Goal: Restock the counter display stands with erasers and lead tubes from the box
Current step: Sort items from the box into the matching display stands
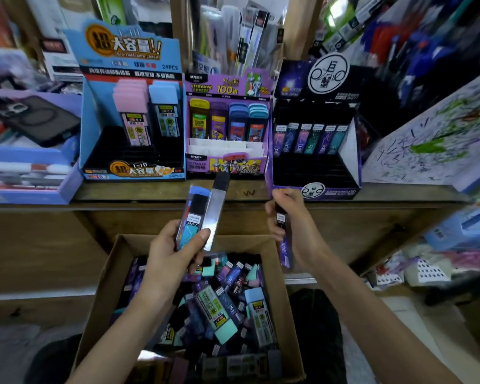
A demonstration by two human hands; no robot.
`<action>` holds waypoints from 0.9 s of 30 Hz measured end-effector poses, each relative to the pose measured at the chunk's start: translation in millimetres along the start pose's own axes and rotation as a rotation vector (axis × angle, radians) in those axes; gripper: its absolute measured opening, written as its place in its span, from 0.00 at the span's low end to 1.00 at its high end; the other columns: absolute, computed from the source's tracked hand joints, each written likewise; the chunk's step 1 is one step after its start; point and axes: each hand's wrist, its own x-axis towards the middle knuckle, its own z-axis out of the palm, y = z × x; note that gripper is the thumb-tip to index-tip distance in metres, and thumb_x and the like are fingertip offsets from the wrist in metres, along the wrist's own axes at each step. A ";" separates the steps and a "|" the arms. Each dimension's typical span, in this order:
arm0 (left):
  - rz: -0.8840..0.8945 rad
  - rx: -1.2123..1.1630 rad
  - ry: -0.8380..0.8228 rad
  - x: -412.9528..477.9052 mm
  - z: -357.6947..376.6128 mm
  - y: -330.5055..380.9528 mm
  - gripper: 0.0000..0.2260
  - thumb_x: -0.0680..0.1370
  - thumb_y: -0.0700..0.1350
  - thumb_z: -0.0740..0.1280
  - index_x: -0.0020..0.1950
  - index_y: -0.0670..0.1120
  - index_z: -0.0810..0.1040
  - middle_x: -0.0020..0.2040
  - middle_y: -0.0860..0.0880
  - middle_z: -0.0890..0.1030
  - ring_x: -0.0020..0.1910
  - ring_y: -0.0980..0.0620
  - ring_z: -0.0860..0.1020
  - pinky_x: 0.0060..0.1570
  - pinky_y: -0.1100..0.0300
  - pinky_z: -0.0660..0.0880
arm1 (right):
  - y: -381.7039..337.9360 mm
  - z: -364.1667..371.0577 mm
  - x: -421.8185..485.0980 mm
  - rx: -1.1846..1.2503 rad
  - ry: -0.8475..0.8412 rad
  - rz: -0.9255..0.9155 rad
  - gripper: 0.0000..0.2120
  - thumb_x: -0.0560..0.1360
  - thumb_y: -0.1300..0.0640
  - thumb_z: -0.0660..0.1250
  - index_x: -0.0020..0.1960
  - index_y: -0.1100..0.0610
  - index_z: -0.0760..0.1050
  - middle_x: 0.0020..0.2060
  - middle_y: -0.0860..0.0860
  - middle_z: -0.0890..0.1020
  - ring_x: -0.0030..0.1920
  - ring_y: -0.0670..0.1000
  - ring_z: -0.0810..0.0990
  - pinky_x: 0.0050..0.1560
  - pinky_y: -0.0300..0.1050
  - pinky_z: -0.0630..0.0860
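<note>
My left hand (175,252) grips two lead tubes above the box: a blue-capped one (192,217) and a clear one with a black cap (216,210). My right hand (284,214) grips a dark purple lead tube (283,239), held upright just below the purple display stand (313,173). A cardboard box (106,275) in front of me is full of several loose tubes and erasers. On the wooden counter (155,192) stand a blue display stand (94,139) with pink and blue tubes and a purple cartoon-printed stand (227,162) with several tubes.
A purple tray (34,187) of pens sits at the left of the counter. A scribbled test-paper board (432,151) leans at the right. Packaged goods hang behind the stands and on shelves at the right.
</note>
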 end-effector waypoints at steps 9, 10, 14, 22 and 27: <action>0.092 0.003 -0.031 33.9 14.8 35.9 0.11 0.68 0.50 0.71 0.47 0.48 0.77 0.27 0.51 0.74 0.23 0.56 0.70 0.20 0.65 0.66 | -76.5 -22.0 44.8 -0.321 0.187 -0.394 0.07 0.79 0.54 0.60 0.43 0.49 0.73 0.33 0.39 0.75 0.36 0.40 0.73 0.44 0.36 0.70; 0.106 -0.002 -0.031 37.2 16.7 38.7 0.10 0.69 0.50 0.71 0.46 0.49 0.76 0.27 0.51 0.74 0.23 0.56 0.70 0.20 0.65 0.66 | -86.4 -25.0 50.1 -0.382 0.206 -0.455 0.07 0.78 0.55 0.62 0.42 0.47 0.75 0.33 0.38 0.75 0.36 0.38 0.72 0.42 0.32 0.69; 0.130 0.014 -0.027 46.8 21.6 47.2 0.13 0.69 0.50 0.70 0.48 0.46 0.76 0.29 0.52 0.76 0.24 0.57 0.71 0.20 0.65 0.67 | -119.2 -41.6 72.8 -0.640 0.276 -0.585 0.06 0.76 0.59 0.66 0.44 0.49 0.76 0.35 0.44 0.76 0.35 0.43 0.75 0.36 0.30 0.71; 0.128 0.041 -0.008 51.1 25.1 49.6 0.13 0.69 0.48 0.69 0.49 0.43 0.75 0.28 0.51 0.76 0.24 0.57 0.71 0.21 0.65 0.68 | -123.7 -57.5 103.7 -0.818 0.153 -0.496 0.05 0.76 0.63 0.66 0.52 0.60 0.78 0.36 0.49 0.78 0.32 0.43 0.79 0.38 0.35 0.78; 0.127 0.052 -0.001 50.7 25.7 50.0 0.10 0.71 0.46 0.68 0.49 0.42 0.75 0.27 0.50 0.75 0.24 0.56 0.71 0.22 0.65 0.68 | -122.7 -52.3 106.2 -0.788 0.080 -0.496 0.05 0.76 0.64 0.66 0.50 0.56 0.77 0.35 0.50 0.77 0.34 0.48 0.80 0.39 0.41 0.80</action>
